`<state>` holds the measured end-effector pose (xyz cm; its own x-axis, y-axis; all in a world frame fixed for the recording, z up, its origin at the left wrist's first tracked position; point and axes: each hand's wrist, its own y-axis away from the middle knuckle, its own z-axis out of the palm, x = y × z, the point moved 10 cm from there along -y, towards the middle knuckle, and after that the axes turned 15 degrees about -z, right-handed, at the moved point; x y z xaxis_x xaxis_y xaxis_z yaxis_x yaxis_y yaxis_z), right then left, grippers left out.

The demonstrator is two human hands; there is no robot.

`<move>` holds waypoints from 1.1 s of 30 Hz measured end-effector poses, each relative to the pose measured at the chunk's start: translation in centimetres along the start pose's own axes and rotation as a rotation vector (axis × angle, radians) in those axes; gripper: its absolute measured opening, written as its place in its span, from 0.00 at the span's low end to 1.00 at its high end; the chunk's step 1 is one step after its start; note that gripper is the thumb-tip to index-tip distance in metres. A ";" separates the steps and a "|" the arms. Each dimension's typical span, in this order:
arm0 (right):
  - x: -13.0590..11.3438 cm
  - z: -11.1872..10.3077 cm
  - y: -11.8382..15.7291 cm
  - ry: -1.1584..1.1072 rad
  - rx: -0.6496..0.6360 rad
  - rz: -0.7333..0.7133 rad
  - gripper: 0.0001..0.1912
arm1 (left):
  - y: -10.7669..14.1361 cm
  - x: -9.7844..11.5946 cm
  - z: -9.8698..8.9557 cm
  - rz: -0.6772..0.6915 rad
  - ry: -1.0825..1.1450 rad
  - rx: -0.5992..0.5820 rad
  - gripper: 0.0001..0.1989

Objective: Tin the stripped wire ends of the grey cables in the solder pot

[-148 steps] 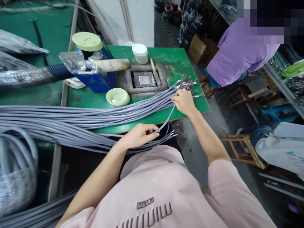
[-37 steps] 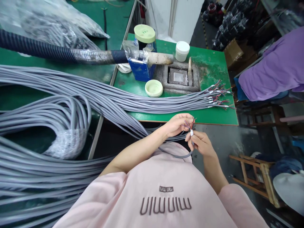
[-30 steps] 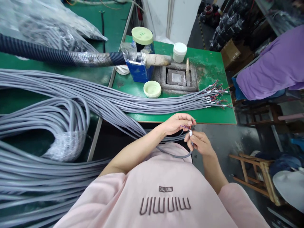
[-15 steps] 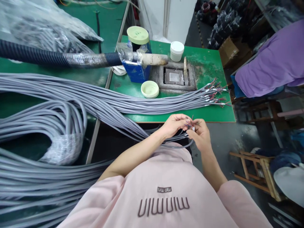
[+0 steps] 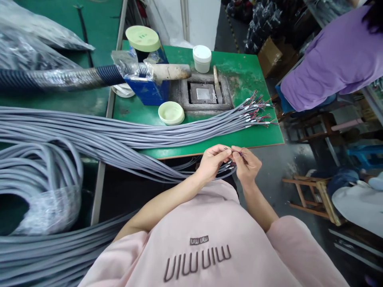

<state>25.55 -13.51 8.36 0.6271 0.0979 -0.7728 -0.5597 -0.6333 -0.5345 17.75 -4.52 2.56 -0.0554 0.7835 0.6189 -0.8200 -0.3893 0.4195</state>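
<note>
Along the green surface [image 5: 248, 75] runs a long bundle of grey cables [image 5: 179, 137], their stripped ends fanned near the right edge, while some cables drop off the near edge toward the lap. Left of these lies a coil [image 5: 56, 159] partly wrapped in clear film, and behind the bundle a hose [image 5: 74, 77] crosses a blue box [image 5: 146, 91] beside a recessed well [image 5: 203, 107]. Both hands are together just off the near edge, in front of the pink shirt [image 5: 203, 223], clear of the bundle. Around the well are a white tub [image 5: 202, 59], a pale green dish [image 5: 171, 113] and a narrow tool [image 5: 217, 83] resting slantwise in it. Smallest are the wires [image 5: 241, 154] of one cable, held between the hands. The left hand [image 5: 209, 161] pinches strands between thumb and forefinger; the right hand [image 5: 247, 165] has its fingers closed on the same wires, just beside the left fingertips. Half a second ago the cable's white band showed between the hands with the wires splayed; now it is hidden, and the fingertips are nearly touching. This suggests attention has narrowed from the cable end to single strands, though which ones is too small to tell.
</note>
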 end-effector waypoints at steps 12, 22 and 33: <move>-6.6 3.7 -5.3 -0.016 -0.201 -0.429 0.05 | 3.8 6.2 -2.7 0.448 -0.225 0.201 0.13; -8.0 12.4 -13.9 0.045 -0.426 -0.555 0.10 | 7.9 12.2 -7.6 0.738 -0.832 0.577 0.10; -3.6 25.8 -16.6 0.567 -0.903 -0.642 0.11 | 6.5 11.0 -8.6 0.774 -1.373 0.681 0.11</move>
<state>18.60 16.49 11.19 0.9204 0.3824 -0.0820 0.3664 -0.9164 -0.1612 6.94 5.74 6.42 0.4975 -0.4872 0.7178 -0.4485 -0.8527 -0.2679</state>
